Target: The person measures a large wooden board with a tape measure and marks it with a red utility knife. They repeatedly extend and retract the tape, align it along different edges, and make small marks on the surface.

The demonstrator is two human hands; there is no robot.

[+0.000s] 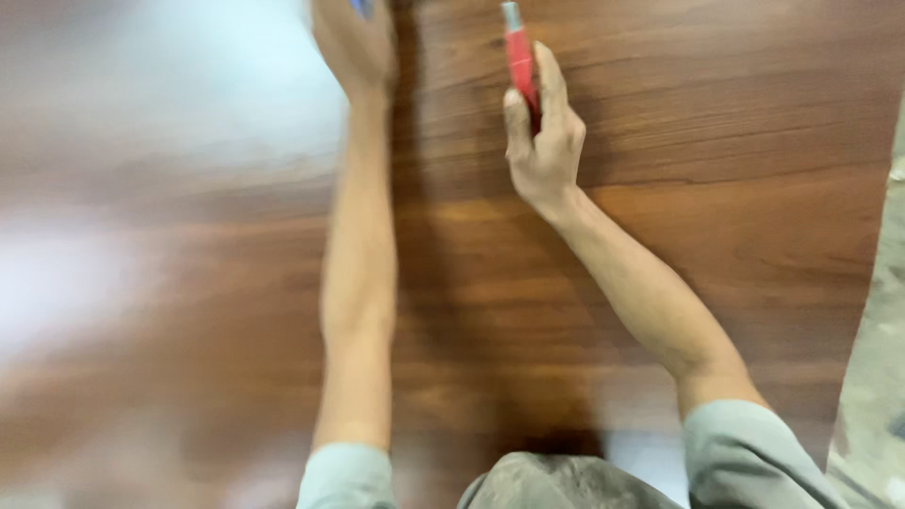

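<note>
Right hand (542, 141) grasps a slim red pen (519, 57) over glossy brown wood-grain panel (716, 188). Left hand (356, 42), blurred, possibly grips something blue; grasp indeterminate.

A broad reddish-brown wood-grain worktop (716, 188) fills nearly the whole view, its grain running crosswise. Pale glare washes over the worktop's left part, which is blurred. Along the worktop's right edge lies a strip of grey, mottled floor (881, 377).
</note>
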